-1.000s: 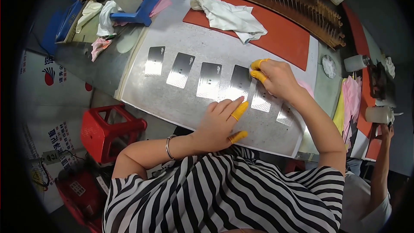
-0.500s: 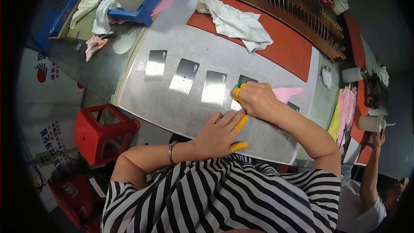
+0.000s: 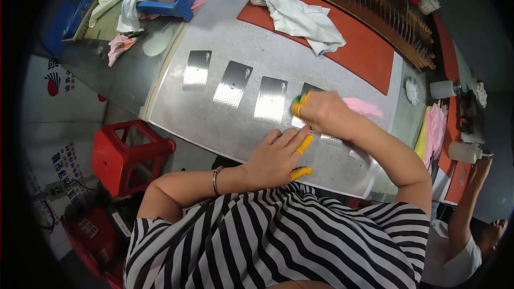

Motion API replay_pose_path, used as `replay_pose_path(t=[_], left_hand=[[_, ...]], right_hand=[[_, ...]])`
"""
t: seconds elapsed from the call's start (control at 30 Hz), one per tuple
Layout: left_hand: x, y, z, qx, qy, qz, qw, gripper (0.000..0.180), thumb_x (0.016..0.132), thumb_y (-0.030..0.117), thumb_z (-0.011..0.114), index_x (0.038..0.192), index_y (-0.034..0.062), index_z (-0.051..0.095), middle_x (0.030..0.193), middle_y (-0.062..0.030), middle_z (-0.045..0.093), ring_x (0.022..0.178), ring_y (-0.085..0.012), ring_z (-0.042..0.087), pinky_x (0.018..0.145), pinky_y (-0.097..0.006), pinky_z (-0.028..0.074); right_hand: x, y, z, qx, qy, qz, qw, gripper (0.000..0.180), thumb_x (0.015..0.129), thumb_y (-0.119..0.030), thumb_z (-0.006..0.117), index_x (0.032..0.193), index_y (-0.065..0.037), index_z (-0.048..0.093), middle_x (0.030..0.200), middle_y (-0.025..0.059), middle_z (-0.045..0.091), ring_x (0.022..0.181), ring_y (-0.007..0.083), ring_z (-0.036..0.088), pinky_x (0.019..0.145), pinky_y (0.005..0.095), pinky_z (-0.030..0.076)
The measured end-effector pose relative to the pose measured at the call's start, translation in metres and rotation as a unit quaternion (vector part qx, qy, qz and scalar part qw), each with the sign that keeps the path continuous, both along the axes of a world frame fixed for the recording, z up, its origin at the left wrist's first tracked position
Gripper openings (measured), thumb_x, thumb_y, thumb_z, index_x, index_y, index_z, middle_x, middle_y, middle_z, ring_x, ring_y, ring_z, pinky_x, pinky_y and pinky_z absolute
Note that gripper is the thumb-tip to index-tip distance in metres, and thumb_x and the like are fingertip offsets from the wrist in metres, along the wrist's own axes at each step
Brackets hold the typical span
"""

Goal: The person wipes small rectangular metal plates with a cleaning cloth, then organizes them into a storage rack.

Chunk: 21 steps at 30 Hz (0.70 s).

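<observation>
Several thin dark cards with silvery, patterned lower ends lie in a row on the grey work surface (image 3: pixel 203 123). Three of them show whole: a left card (image 3: pixel 197 69), a second card (image 3: pixel 233 84) and a third card (image 3: pixel 271 100). My right hand (image 3: pixel 327 111) is closed over a fourth card (image 3: pixel 313 86), with yellow finger cots on it and a bit of green at the fingertips; what it grips is hidden. Flat beside that card's near edge rests my left hand (image 3: pixel 273 156), fingers stretched out, two in yellow cots. My right forearm partly covers further cards.
A white cloth (image 3: pixel 300 18) lies on a red mat (image 3: pixel 369 59) at the back, before a wooden rack (image 3: pixel 364 10) of upright sheets. Pink cloth (image 3: pixel 364 107) lies beyond my right wrist. A red stool (image 3: pixel 126 155) stands left; another person's arm (image 3: pixel 474 192) is at right.
The view has shifted slightly, so the table appears higher. My right hand has slid a little nearer me over the fourth card. My left hand stays beside it.
</observation>
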<state>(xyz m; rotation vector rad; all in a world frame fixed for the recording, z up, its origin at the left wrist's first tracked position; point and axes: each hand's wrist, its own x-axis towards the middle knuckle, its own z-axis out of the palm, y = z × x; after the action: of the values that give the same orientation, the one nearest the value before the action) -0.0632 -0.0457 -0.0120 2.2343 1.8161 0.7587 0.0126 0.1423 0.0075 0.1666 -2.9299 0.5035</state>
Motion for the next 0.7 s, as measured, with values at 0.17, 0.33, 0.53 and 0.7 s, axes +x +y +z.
replay_pose_path(t=[0.17, 0.33, 0.53, 0.7], left_hand=[[0.004, -0.002, 0.004, 0.024, 0.004, 0.018, 1.000, 0.058, 0.076, 0.042, 0.062, 0.106, -0.0064, 0.055, 0.125, -0.0165, 0.048, 0.104, -0.0244, 0.046, 0.080, -0.036, 0.035], [0.002, -0.004, -0.002, 0.011, -0.024, 0.013, 1.000, 0.053, 0.077, 0.039, 0.060, 0.101, -0.0084, 0.057, 0.127, -0.0180, 0.045, 0.108, -0.0262, 0.043, 0.087, -0.036, 0.033], [-0.025, -0.023, 0.017, -0.008, -0.064, 0.016, 0.998, 0.052, 0.077, 0.032, 0.062, 0.111, -0.0058, 0.052, 0.130, -0.0158, 0.041, 0.110, -0.0261, 0.041, 0.088, -0.036, 0.032], [-0.054, -0.040, 0.013, -0.026, 0.002, 0.048, 0.998, 0.055, 0.075, 0.033, 0.063, 0.113, -0.0052, 0.051, 0.128, -0.0148, 0.044, 0.108, -0.0249, 0.043, 0.084, -0.035, 0.034]], right_hand=[[-0.005, 0.022, 0.001, 0.051, 0.018, -0.056, 0.997, 0.014, 0.065, -0.009, 0.062, 0.076, -0.008, 0.054, 0.061, 0.0062, 0.050, 0.060, 0.0236, 0.053, 0.049, 0.0348, 0.042], [0.007, -0.007, -0.001, -0.045, 0.006, 0.022, 0.999, 0.013, 0.068, -0.010, 0.062, 0.080, -0.006, 0.058, 0.061, 0.0076, 0.050, 0.059, 0.0240, 0.054, 0.048, 0.0357, 0.042], [-0.010, -0.006, 0.031, -0.186, -0.063, -0.219, 0.956, 0.020, 0.084, -0.022, 0.061, 0.089, -0.003, 0.059, 0.072, 0.0125, 0.059, 0.047, 0.0222, 0.057, 0.051, 0.0333, 0.045], [-0.036, -0.020, 0.000, -0.074, 0.022, -0.141, 0.987, 0.016, 0.079, -0.018, 0.063, 0.086, -0.004, 0.060, 0.069, 0.0135, 0.058, 0.058, 0.0268, 0.058, 0.053, 0.0357, 0.046]])
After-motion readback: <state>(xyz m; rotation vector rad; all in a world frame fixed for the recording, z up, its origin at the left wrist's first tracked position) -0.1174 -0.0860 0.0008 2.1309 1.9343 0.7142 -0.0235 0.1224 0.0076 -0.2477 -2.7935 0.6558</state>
